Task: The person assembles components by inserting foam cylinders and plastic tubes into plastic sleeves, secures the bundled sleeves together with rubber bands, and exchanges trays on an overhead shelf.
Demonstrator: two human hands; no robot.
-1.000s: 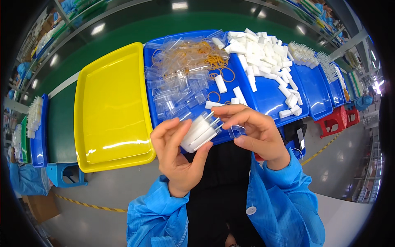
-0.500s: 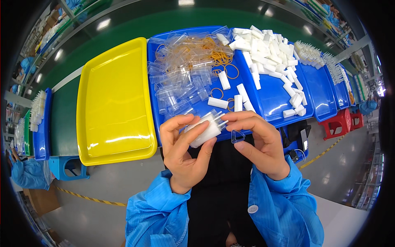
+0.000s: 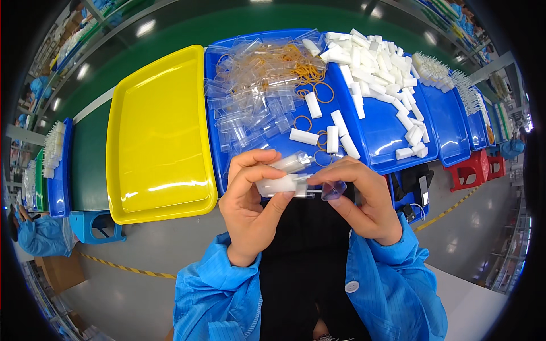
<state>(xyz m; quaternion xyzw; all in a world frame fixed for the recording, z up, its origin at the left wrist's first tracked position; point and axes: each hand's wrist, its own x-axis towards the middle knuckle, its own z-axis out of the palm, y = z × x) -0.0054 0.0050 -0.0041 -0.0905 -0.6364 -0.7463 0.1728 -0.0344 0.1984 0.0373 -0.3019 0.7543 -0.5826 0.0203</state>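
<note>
My left hand (image 3: 245,211) is closed around a small bunch of white blocks (image 3: 280,185) with thin pale pins sticking out of their right ends. Clear plastic seems to cover at least the upper block. Pinched between the thumb and fingers of my right hand (image 3: 368,200) is a short clear plastic sleeve (image 3: 334,190), its three-cornered open end showing. It sits close to the pin tips; whether it touches them I cannot tell. Both hands are in front of the blue tray's near edge.
A blue tray (image 3: 218,122) bears clear plastic sleeves (image 3: 250,96), orange rubber bands (image 3: 307,71) and white blocks. To its left lies a yellow tray (image 3: 159,136). White blocks (image 3: 375,68) are heaped in another blue tray (image 3: 392,133). A red stool (image 3: 469,170) stands at the right.
The bunch in my left hand has turned and fanned apart, its pins now pointing right. My right hand has tilted the clear sleeve and remains beside the pins.
</note>
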